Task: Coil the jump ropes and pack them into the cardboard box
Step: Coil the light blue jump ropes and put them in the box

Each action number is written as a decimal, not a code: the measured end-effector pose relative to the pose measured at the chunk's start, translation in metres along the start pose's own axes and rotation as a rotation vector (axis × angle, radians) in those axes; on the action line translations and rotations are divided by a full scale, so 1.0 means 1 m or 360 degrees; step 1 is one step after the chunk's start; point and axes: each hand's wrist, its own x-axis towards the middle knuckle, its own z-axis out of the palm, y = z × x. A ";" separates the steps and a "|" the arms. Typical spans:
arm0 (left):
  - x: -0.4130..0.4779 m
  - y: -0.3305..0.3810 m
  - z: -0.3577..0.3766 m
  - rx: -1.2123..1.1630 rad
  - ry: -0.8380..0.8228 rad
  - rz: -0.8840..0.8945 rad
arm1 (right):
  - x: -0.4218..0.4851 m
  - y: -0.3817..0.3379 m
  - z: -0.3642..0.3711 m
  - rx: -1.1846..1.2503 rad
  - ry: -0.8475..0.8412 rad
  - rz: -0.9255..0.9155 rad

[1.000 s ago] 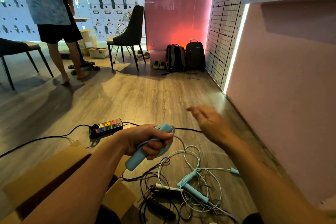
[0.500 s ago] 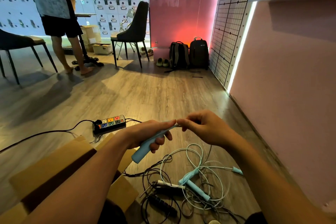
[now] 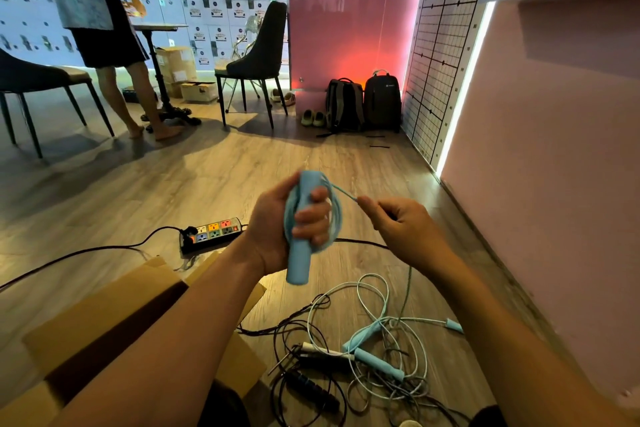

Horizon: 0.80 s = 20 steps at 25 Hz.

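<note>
Clamped in my left hand [image 3: 273, 229] is a blue handle [image 3: 298, 263], upright, cord [image 3: 289, 215] looped around it; my right hand [image 3: 412, 236] pinches the loose cord. I see the cardboard box [image 3: 104, 315] lower left, tangled jump ropes [image 3: 379, 363] beside it.

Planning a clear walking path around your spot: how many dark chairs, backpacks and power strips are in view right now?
dark chairs: 2
backpacks: 2
power strip: 1
total: 5
</note>
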 end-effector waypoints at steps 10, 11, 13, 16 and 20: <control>-0.001 0.021 -0.024 -0.0228 0.1054 0.1325 | -0.006 -0.005 0.007 -0.0127 -0.0475 -0.0094; 0.000 0.020 -0.025 -0.0167 0.1143 0.1341 | -0.007 -0.007 0.007 -0.0096 -0.0496 -0.0124; 0.002 0.018 -0.027 0.0082 0.1280 0.1324 | -0.008 -0.010 0.006 -0.0029 -0.0504 -0.0181; 0.005 0.012 -0.031 0.0861 0.1477 0.1158 | -0.009 -0.012 0.001 0.0096 -0.0413 -0.0208; 0.005 -0.004 -0.022 0.1415 0.1200 0.0446 | -0.008 -0.010 -0.007 0.0158 -0.0193 -0.0178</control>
